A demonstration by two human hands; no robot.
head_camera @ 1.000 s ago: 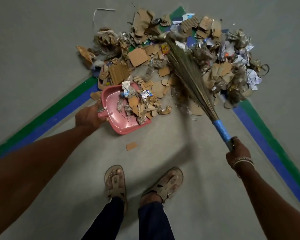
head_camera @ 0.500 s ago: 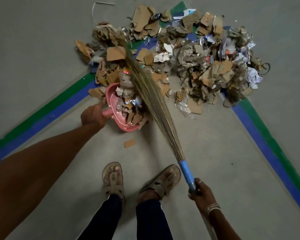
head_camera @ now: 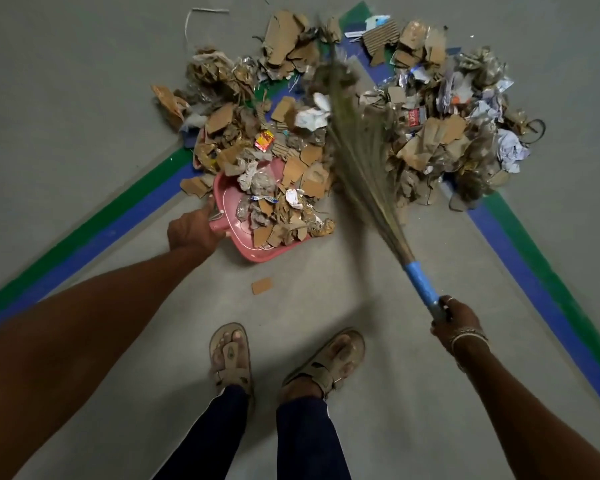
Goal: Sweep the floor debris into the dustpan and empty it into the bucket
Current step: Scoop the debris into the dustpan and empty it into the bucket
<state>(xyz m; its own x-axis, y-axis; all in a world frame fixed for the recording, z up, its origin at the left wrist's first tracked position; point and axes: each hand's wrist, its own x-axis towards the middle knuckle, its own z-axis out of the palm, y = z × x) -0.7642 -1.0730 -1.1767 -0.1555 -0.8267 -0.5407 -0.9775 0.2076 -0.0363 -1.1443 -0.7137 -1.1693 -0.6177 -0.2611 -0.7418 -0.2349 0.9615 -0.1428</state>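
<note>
Head view.

Debris point(head_camera: 426, 140): pile of torn cardboard, crumpled paper and foil at 12 o'clock on the floor point(head_camera: 326, 292), heaped over the corner where the green and blue tape lines point(head_camera: 94, 242) meet.

Dustpan point(head_camera: 227, 199): pink, set at the pile's 7 o'clock edge, mouth turned toward 1 o'clock, loaded with scraps across most of its tray.

Left hand point(head_camera: 193, 230): at the dustpan's 9 o'clock, back toward the camera, fingers curled round the short handle.

Broom point(head_camera: 357, 147): grass bristles, blurred, laid across the middle of the pile with tips toward 12 o'clock. The blue handle point(head_camera: 421, 282) runs off toward 5 o'clock.

Right hand point(head_camera: 456, 320): at 4 o'clock of the frame, fingers wrapped tight round the handle's lower end, a ring and bangles showing.

Scrap point(head_camera: 262, 285): one cardboard piece alone on the floor at the dustpan's 6 o'clock, apart from it.

Sandals point(head_camera: 230, 355): tan pair, at 6 o'clock, under dark trouser legs.
</note>
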